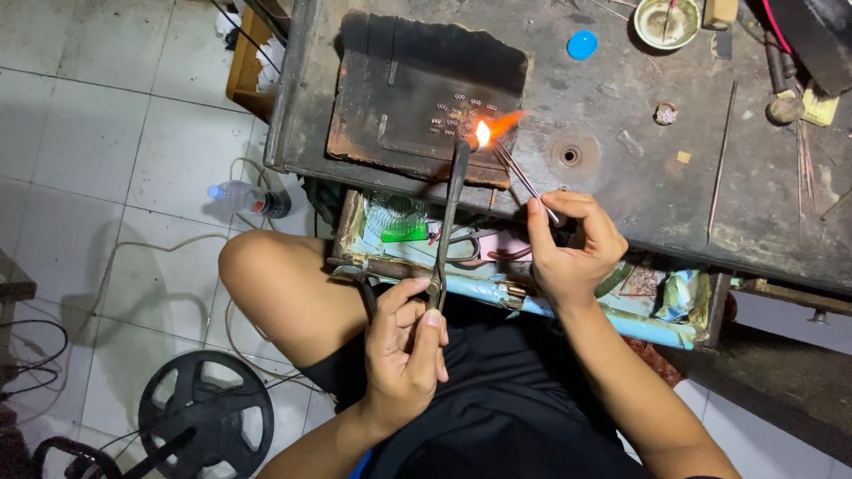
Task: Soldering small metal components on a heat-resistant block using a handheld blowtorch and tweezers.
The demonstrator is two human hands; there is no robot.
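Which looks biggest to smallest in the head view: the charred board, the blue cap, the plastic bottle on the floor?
1. Charred board, by far the largest.
2. Plastic bottle; it lies farther from the camera, so its true size is unsure.
3. Blue cap, smallest.

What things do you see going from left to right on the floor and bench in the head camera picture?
Black wheel → plastic bottle → left hand holding the torch → right hand with tweezers → small bowl → thin metal rod.
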